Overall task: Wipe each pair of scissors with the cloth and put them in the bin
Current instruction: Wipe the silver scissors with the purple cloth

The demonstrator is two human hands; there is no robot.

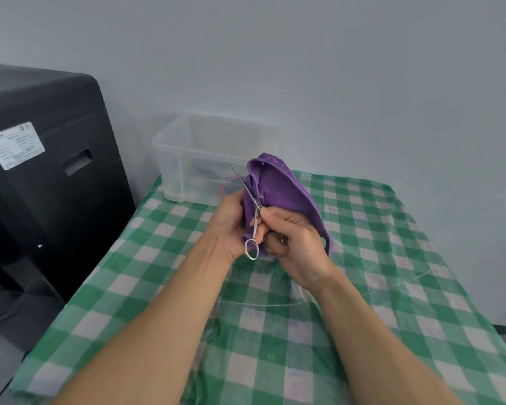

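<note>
Wiping steel scissors (255, 226) on purple cloth (281, 185).
My left hand (231, 226) is cupping it, my right hand (295, 244) pinching them; I'm expecting the clear bin (170, 159) next.

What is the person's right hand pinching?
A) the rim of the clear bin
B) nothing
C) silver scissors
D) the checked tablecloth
C: the right hand pinches the silver scissors near their pivot, against the purple cloth that the left hand holds.
</note>
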